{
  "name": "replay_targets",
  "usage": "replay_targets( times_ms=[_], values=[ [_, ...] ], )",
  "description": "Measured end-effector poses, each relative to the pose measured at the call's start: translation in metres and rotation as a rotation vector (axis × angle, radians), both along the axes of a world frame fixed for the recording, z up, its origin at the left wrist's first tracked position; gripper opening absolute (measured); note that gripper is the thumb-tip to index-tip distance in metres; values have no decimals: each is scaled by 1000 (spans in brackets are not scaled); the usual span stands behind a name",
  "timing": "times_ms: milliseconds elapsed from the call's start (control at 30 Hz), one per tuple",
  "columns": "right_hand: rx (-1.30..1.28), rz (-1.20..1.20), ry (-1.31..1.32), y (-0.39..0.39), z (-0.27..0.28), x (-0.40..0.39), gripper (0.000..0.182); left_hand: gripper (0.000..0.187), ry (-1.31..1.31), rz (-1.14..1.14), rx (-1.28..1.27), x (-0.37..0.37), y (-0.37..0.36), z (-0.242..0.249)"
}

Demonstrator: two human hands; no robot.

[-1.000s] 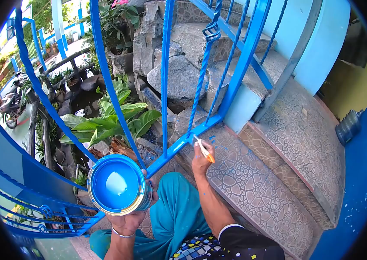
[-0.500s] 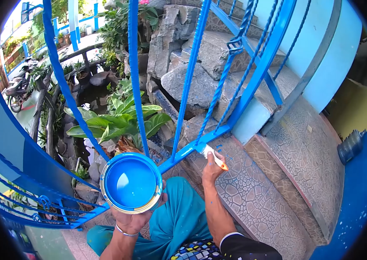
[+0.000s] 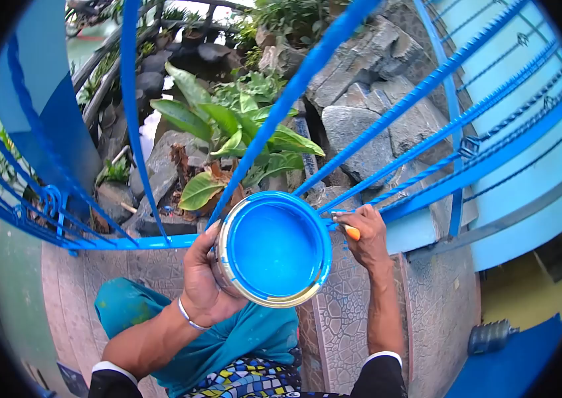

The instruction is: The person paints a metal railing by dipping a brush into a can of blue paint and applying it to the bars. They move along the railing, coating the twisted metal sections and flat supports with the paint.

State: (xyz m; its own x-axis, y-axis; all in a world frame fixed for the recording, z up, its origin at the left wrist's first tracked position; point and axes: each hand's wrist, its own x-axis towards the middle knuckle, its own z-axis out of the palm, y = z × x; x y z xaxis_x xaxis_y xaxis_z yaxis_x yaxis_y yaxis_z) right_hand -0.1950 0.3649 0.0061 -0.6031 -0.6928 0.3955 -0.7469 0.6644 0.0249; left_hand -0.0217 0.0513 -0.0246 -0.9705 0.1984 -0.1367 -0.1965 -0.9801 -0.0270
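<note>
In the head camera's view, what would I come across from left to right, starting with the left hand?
Left hand, open paint can, right hand holding an orange-ended paintbrush, plastic water jug.

The bare left hand is cupped, palm turned up, its thumb raised and its other fingers largely hidden; below it, a thin silver-coloured metal bracelet circles the wrist, and the left forearm slants down and outward; the bare right hand, farther forward than the left, is closed in a pinch, fingers curled inward, its forearm running almost straight back behind it.
</note>
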Motion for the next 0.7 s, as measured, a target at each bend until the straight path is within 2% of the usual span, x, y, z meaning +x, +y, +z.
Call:
replay_targets(
  times_ms=[67, 200, 333, 433, 500, 567, 600, 700],
  values=[
    [213, 34, -121, -10, 13, -9, 23, 55, -4, 4, 17, -1, -2, -1],
    [252, 11, -372, -12, 12, -35, 24, 51, -24, 33, 59, -1, -7, 1],
    [311, -335, -630, -38, 10, -31, 24, 47, -36, 66, 81, -1, -12, 7],
    [90, -200, -669, -11, -35, -47, 23, 45, -12, 89, 103, 0, -14, 5],
    [10, -203, -668, 2, -51, -46, 23, 44, -2, 92, 106, 1, -14, 3],
    [46, -238, -712, -3, -35, -40, 22, 43, -28, 85, 111, 1, -15, 5],
    [165, -309, -697, -18, -12, -30, 20, 43, -42, 84, 116, 1, -14, 6],
    [65, -329, -694, -28, 5, -20, 21, 42, -18, 84, 143, -1, -13, 2]
  ],
)
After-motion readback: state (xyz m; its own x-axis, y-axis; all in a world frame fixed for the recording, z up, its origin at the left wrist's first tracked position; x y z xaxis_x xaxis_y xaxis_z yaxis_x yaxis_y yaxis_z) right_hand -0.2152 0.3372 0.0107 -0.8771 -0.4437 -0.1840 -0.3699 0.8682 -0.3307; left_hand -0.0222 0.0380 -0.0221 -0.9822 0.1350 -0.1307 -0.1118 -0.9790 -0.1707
